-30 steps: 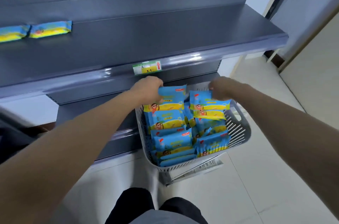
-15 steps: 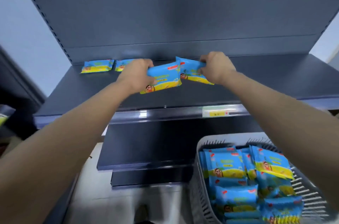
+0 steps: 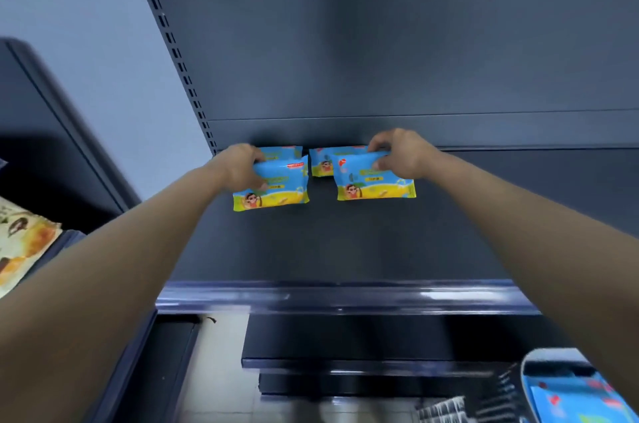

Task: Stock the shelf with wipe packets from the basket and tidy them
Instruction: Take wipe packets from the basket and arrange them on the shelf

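Packets in both hands, low over the shelf point(image 3: 345, 249) near its back. Top of the left packet point(image 3: 276, 192) wrapped in the curled left hand point(image 3: 242, 164); top edge of the right packet point(image 3: 377, 185) pinched by the right hand point(image 3: 401, 154). Gripped high, probably for setting down just in front of the two back packets point(image 3: 281, 151). Touching the shelf or not: unclear. Lower right, basket point(image 3: 539, 358) cut off and blurred, more packets inside.
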Demonstrator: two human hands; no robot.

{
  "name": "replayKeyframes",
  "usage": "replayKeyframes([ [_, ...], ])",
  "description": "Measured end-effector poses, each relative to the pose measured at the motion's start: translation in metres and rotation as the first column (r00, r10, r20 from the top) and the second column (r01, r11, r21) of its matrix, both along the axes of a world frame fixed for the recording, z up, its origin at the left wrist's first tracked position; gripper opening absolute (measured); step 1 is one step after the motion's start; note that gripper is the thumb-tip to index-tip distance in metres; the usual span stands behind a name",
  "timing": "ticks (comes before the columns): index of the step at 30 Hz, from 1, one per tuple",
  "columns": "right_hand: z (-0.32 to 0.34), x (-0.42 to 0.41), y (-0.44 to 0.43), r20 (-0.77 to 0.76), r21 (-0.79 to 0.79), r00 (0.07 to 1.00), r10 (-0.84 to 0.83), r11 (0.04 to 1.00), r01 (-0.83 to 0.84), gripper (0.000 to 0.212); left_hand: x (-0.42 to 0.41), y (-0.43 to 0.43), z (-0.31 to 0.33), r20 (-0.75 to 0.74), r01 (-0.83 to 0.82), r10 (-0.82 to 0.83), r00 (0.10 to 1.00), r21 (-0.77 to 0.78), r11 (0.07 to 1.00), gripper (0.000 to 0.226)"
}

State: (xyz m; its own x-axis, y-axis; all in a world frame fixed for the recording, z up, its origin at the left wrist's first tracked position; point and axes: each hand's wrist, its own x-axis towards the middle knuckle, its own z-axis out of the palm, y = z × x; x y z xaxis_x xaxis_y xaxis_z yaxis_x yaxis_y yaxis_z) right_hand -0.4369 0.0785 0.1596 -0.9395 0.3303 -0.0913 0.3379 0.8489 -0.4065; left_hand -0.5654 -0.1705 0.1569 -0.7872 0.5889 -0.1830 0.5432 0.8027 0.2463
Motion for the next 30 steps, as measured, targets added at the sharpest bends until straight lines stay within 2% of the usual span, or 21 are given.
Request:
replayKeyframes([
  [3,-0.007,-0.017,0.001,-0.011,-0.098,1.000,-0.006,0.995,0.005,0.032,-0.025,0.004,-0.004,0.039,0.002,-0.003,0.999,0.031,1.000,0.031],
  [6,-0.014,-0.034,0.002,-0.001,-0.121,1.000,-0.004,0.993,0.004,0.034,-0.044,0.010,-0.010,0.049,-0.001,0.000,0.999,0.032,0.999,0.034],
  [10,-0.025,-0.051,-0.001,0.071,0.006,0.997,-0.035,0.999,0.035,0.040,-0.061,0.017,-0.021,0.016,-0.026,0.025,1.000,0.068,0.997,0.045],
  [17,-0.037,-0.061,0.000,0.068,0.236,0.996,-0.061,0.971,0.044,0.046,-0.078,0.024,-0.034,-0.027,-0.024,0.026,0.999,0.041,0.999,0.056],
  [23,-0.039,-0.051,0.003,-0.043,0.289,0.998,-0.051,0.955,0.061,0.044,-0.065,0.033,-0.033,-0.137,0.009,-0.006,0.991,0.020,1.000,0.057],
  [30,-0.007,0.016,0.014,-0.193,0.383,0.981,-0.010,0.920,0.085,0.040,0.015,0.079,-0.002,-0.285,0.239,-0.166,0.944,0.245,0.940,0.040],
])
